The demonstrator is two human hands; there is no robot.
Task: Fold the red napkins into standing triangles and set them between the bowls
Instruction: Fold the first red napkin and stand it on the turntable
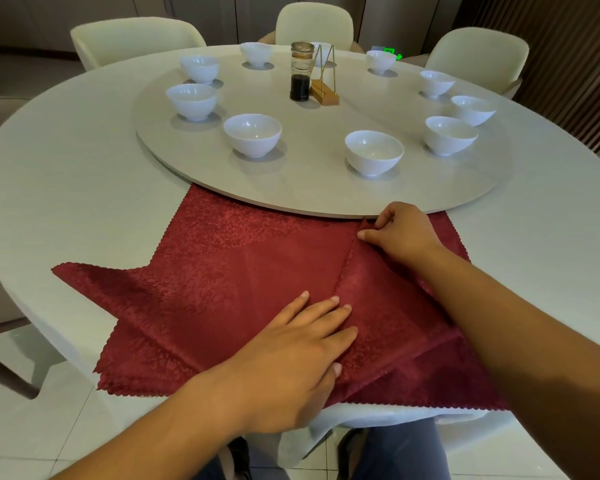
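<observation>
Bench: the round white bench filled most of the view.
Chairs: pale chairs stood round its far side.
Turntable: a pale turntable sat on the middle of the bench, and its near rim overlapped the far edge of the napkins.
Napkins: the red napkins lay flat in a loose stack at the bench's near edge. Their zigzag-cut corners fanned out to the left. The right part of the top one was folded over, with a crease running from the turntable's rim toward the person.
Left grip: the left grip lay flat with fingers straight and pressed the napkins down beside the near end of the crease.
Right grip: the right grip pinched the far tip of the folded flap between thumb and curled fingers, just beside the turntable's rim.
Bowls: white bowls stood upright and apart in a ring on the turntable.
Bottle: a bottle with dark liquid stood near the turntable's centre.
Stand: a gold wire stand stood just beside the bottle.
</observation>
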